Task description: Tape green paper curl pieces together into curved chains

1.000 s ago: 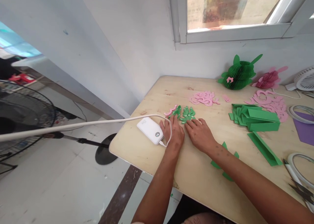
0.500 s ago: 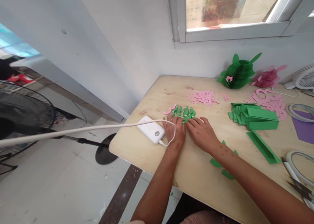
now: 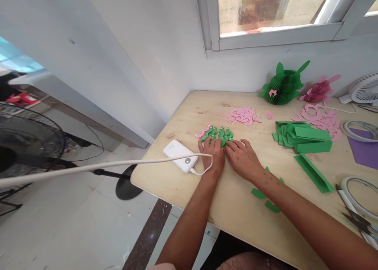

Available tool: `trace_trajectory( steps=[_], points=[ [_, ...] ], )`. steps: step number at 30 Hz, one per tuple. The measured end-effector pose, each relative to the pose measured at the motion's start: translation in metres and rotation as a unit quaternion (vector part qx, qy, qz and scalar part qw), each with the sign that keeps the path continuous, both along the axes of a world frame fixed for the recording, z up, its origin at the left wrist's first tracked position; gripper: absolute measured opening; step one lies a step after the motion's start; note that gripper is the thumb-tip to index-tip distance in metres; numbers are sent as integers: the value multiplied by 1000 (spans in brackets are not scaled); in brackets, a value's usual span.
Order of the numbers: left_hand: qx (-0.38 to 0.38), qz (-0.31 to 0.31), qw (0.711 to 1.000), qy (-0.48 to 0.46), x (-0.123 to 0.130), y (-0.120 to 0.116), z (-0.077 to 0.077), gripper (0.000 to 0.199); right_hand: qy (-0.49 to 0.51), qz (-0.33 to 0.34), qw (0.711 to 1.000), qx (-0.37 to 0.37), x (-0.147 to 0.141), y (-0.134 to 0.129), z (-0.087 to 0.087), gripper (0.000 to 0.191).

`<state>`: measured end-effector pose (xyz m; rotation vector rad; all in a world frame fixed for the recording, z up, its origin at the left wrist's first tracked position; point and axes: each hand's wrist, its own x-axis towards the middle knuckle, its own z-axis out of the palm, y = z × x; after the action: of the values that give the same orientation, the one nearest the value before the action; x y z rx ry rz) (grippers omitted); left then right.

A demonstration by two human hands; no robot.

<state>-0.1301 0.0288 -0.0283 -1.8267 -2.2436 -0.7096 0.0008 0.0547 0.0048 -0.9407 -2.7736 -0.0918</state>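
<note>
Small curled green paper pieces lie in a cluster on the wooden table, with a pink wavy strip at their left. My left hand rests at the near edge of the cluster, its fingertips on or beside the green pieces. Close against it on the right is my right hand, with its fingers bent down by the nearest green piece. Whether either hand grips a piece is hidden by the fingers. A white power bank with a cable lies left of my left hand.
Pink cutouts lie beyond the hands. At the right are folded green strips, scissors and a purple sheet. Green leaf shapes sit by my right forearm. A green paper figure stands near the wall.
The view has shifted slightly. My hands stay beside the green cluster with only small finger movements, and the power bank's cable hangs a little lower across the view.
</note>
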Motion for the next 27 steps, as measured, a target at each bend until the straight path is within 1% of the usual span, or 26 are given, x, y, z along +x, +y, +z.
trace_trajectory(
  steps=[9, 13, 19, 23, 27],
  points=[
    [91, 3, 996, -8, -3, 5, -8, 24, -1, -4, 1000, -4, 0, 2, -3, 24],
    [109, 7, 994, -20, -5, 6, -10, 26, -3, -6, 1000, -5, 0, 0, -3, 24],
    [117, 16, 992, -52, -5, 4, -4, 26, -12, 0, 1000, -9, 1, -2, -3, 22],
    [139, 24, 988, -59, -6, 1, 2, 27, -15, 1, 1000, -8, 1, -2, -4, 23],
    [158, 40, 984, -69, -8, -1, 3, 25, -17, 3, 1000, -6, 1, -3, -4, 25]
  ],
)
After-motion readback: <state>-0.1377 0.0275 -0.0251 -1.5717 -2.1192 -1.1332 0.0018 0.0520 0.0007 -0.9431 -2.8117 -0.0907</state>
